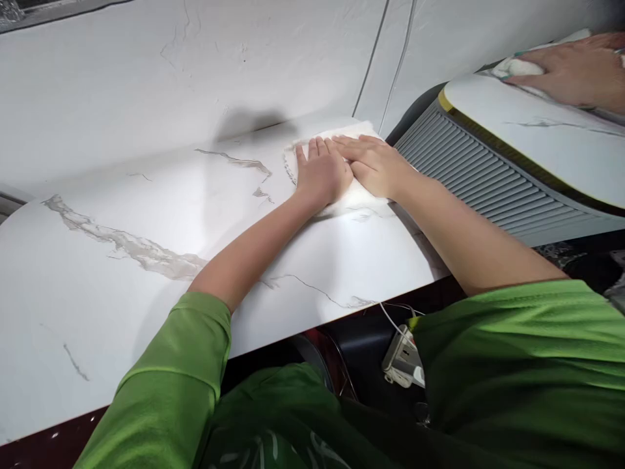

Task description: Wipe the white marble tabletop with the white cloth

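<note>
A white cloth [361,192] lies spread on the white marble-patterned tabletop [161,208], near its far right end. My left hand [322,170] rests flat on the cloth with its fingers stretched out and pointing away. Beside it, my right hand [375,163] also presses flat on the cloth, its fingers reaching left until they meet the left hand. Neither hand is closed around the cloth. Both palms hide the middle of it.
A white wall [293,58] runs behind the tabletop. To the right stands a ribbed grey cabinet [469,169] with a gold-edged white top, where another person's hand [581,71] rests on a cloth. Below the table's front edge lies a power strip [404,355] with a white cord.
</note>
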Demonstrator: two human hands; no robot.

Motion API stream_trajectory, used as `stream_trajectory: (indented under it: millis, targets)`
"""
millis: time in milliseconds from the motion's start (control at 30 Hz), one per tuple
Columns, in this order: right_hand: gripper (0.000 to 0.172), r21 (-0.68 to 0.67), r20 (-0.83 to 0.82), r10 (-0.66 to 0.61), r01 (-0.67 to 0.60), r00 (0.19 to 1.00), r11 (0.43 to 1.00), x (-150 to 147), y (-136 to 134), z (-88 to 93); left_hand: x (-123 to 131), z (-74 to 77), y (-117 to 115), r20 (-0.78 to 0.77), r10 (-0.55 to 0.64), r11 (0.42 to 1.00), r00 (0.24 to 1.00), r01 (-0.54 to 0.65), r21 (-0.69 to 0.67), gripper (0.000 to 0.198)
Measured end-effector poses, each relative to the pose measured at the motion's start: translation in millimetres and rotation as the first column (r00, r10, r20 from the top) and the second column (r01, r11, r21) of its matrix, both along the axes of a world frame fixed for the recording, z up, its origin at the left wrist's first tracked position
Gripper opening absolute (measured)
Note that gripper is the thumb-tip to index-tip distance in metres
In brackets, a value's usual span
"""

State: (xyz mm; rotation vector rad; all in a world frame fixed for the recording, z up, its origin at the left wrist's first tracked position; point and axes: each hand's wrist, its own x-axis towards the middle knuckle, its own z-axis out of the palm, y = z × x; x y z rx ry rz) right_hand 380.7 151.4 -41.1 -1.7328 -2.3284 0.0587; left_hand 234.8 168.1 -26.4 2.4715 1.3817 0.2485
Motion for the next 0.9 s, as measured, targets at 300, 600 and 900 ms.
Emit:
stream_trajectory:
  millis: [300,600,900]
  targets:
    - [0.056,-0.001,-0.074,-0.055,0.055,0.996,0.998,1,55,-1.8,8,-2.9,57,-0.005,0.015,1.0,1.0,-0.015,0.003,0.061]
    - [0.052,-0.003,-0.088,-0.109,0.109,0.99,0.994,-6,80,6.4,23,-27.1,118,0.029,-0.017,0.999,0.999,0.018,-0.05,0.075]
    - [0.056,-0.001,-0.074,-0.1,0.1,0.992,0.995,-8,85,13.1,23,-20.5,120,0.022,0.006,1.0,1.0,-0.006,-0.017,0.081]
